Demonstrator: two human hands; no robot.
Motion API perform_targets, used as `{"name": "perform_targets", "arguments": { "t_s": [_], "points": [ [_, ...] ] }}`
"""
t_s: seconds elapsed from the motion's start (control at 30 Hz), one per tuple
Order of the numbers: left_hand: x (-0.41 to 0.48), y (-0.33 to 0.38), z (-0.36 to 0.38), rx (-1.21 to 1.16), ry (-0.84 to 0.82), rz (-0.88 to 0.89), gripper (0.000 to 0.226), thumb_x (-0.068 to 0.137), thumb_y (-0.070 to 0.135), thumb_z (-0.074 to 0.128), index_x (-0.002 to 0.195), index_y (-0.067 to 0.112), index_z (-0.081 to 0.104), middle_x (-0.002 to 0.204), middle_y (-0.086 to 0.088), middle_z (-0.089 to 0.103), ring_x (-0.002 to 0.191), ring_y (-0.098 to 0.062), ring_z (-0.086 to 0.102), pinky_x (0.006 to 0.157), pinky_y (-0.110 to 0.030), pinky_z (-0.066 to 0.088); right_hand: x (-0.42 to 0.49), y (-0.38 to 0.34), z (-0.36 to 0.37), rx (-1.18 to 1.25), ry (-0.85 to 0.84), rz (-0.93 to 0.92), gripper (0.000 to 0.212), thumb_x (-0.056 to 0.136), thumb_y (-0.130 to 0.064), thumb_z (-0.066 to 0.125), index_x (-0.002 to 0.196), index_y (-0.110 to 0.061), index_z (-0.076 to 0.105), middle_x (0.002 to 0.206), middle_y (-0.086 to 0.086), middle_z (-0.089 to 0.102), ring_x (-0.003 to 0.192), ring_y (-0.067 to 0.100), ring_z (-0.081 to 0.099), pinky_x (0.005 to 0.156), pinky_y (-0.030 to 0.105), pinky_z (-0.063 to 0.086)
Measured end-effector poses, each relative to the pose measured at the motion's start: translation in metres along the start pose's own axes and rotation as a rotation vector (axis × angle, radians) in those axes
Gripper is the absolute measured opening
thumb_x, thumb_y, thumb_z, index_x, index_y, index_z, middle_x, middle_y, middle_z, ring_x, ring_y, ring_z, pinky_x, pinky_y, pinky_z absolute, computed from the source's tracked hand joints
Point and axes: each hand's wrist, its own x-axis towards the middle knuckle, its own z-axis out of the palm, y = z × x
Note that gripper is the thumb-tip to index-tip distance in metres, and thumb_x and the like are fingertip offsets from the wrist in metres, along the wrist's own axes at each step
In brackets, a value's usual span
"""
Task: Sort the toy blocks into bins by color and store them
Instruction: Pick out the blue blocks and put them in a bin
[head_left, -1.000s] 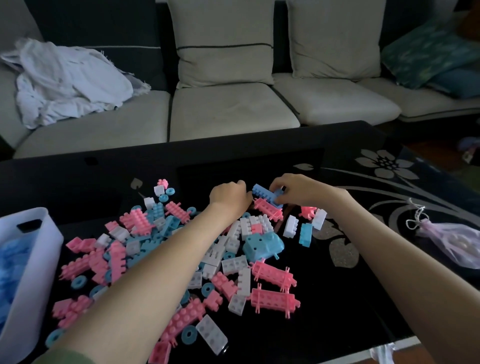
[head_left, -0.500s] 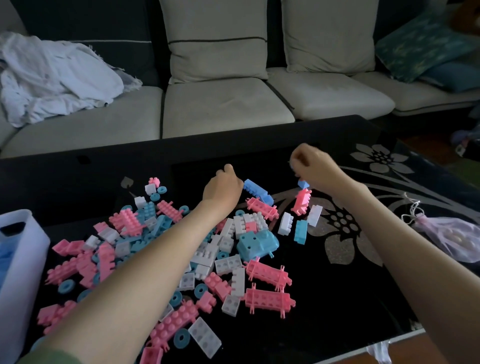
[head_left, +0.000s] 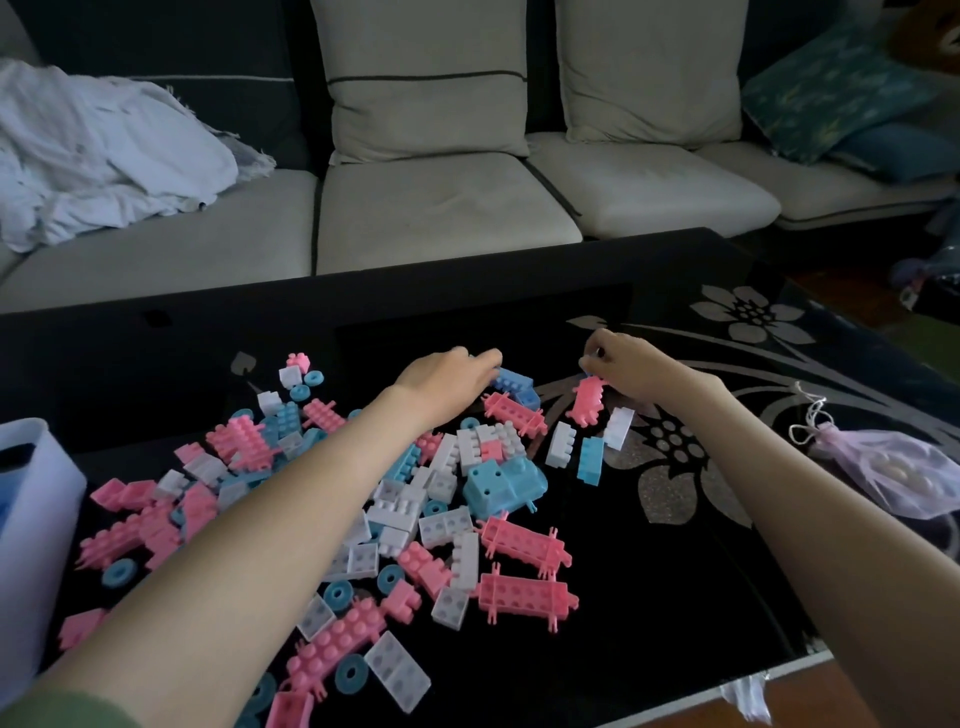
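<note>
Head view, one entry per item.

Surface (head_left: 649, 597): black glass with a pale flower pattern, in front of a sofa (head_left: 447, 208). It carries the whole lot, spread flat so that colours can be read at a glance.

Blocks (head_left: 395, 499): pink, blue and white pieces mixed in a loose heap across the left and middle of the surface; most are not yet sorted.

Bin (head_left: 36, 519): white, at the left edge, just beside the heap. Blue shows inside, so it probably takes the blue pieces; its place near the left arm keeps the drop short.

Left hand (head_left: 447, 371): at the far edge of the heap, fingers curled down onto a blue block (head_left: 514, 382), thumb side hidden. It appears to be closing on that block; whether it grips it firmly cannot be told.

Right hand (head_left: 623, 364): fingers bunched together above a pink block (head_left: 587, 400). A small blue piece seems pinched at the fingertips, but it is too small to be sure.

Both hands work the far side, likely gathering blue first.

Mesh bag (head_left: 909, 473): pale, with a drawstring, on the right, well apart from the heap; probably the blocks' pouch, set aside.

White cloth (head_left: 104, 161): crumpled on the sofa, unrelated.
</note>
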Motion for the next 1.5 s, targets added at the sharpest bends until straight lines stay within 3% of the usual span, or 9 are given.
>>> {"name": "perform_targets", "arguments": {
  "t_s": [0.1,0.27,0.37,0.7,0.83,0.97,1.17,1.33,1.5],
  "points": [
    [-0.003,-0.005,-0.006,-0.090,-0.031,0.023,0.023,0.099,0.041,0.036,0.098,0.020,0.046,0.083,-0.002,0.049,0.064,-0.017,0.051,0.054,-0.032,0.042,-0.003,-0.005,-0.001,0.027,0.072,0.012,0.024,0.094,-0.029,0.051,0.113,-0.014,0.053,0.085,-0.005,0.054,0.070,0.007,0.052,0.055,0.021,0.038],
    [-0.022,-0.011,-0.018,-0.118,0.057,-0.037,0.016,0.099,0.035,0.038,0.091,0.021,0.043,0.079,0.002,0.045,0.066,-0.019,0.051,0.056,-0.032,0.041,-0.015,-0.033,-0.014,0.097,0.221,-0.106,0.022,0.095,-0.028,0.050,0.113,-0.015,0.052,0.093,-0.002,0.054,0.074,0.008,0.054,0.055,0.019,0.039],
    [-0.040,-0.014,-0.034,-0.092,0.093,-0.064,0.017,0.100,0.033,0.036,0.095,0.019,0.045,0.083,0.000,0.049,0.069,-0.021,0.052,0.056,-0.032,0.040,-0.021,-0.067,-0.025,0.158,0.232,-0.180,0.019,0.095,-0.027,0.051,0.111,-0.017,0.053,0.083,-0.008,0.052,0.070,0.007,0.053,0.055,0.018,0.038],
    [-0.170,-0.089,-0.095,-0.066,0.145,-0.286,0.020,0.098,0.038,0.039,0.093,0.020,0.045,0.083,0.000,0.048,0.078,-0.023,0.051,0.061,-0.033,0.035,-0.053,-0.242,0.008,0.244,0.038,-0.497,0.014,0.093,-0.030,0.053,0.104,-0.023,0.056,0.079,-0.011,0.055,0.069,0.004,0.053,0.057,0.016,0.039],
    [-0.247,-0.137,-0.105,0.091,0.105,-0.413,0.019,0.096,0.039,0.041,0.084,0.026,0.037,0.078,0.003,0.045,0.077,-0.023,0.051,0.056,-0.031,0.030,-0.068,-0.315,0.038,0.245,-0.089,-0.613,0.016,0.092,-0.033,0.053,0.105,-0.023,0.056,0.077,-0.013,0.051,0.066,0.002,0.049,0.054,0.014,0.033],
    [-0.305,-0.163,-0.105,0.068,0.087,-0.526,0.018,0.097,0.040,0.041,0.085,0.026,0.041,0.073,0.007,0.043,0.073,-0.020,0.051,0.052,-0.031,0.030,-0.080,-0.374,0.066,0.226,-0.149,-0.705,0.020,0.094,-0.030,0.052,0.109,-0.018,0.057,0.075,-0.013,0.049,0.066,0.003,0.047,0.057,0.014,0.033],
    [-0.333,-0.174,-0.097,-0.008,0.060,-0.562,0.016,0.095,0.034,0.045,0.083,0.023,0.045,0.070,0.007,0.046,0.071,-0.017,0.053,0.057,-0.031,0.037,-0.091,-0.414,0.085,0.166,-0.160,-0.779,0.025,0.096,-0.026,0.050,0.117,-0.014,0.054,0.100,0.003,0.053,0.084,0.015,0.053,0.073,0.024,0.041],
    [-0.333,-0.177,-0.082,-0.021,0.060,-0.644,0.013,0.097,0.033,0.044,0.089,0.023,0.046,0.072,0.007,0.048,0.064,-0.008,0.051,0.054,-0.025,0.038,-0.097,-0.424,0.093,0.143,-0.171,-0.767,0.027,0.095,-0.028,0.052,0.118,-0.014,0.054,0.098,0.000,0.048,0.071,0.004,0.043,0.061,0.014,0.033],
    [-0.331,-0.182,-0.067,-0.079,0.001,-0.737,0.015,0.095,0.032,0.046,0.102,0.019,0.049,0.087,-0.002,0.058,0.075,-0.016,0.060,0.069,-0.035,0.054,-0.107,-0.425,0.096,0.149,-0.301,-0.756,0.039,0.088,-0.022,0.062,0.125,-0.017,0.050,0.118,0.000,0.049,0.091,0.007,0.045,0.078,0.021,0.037]
  ]
}}
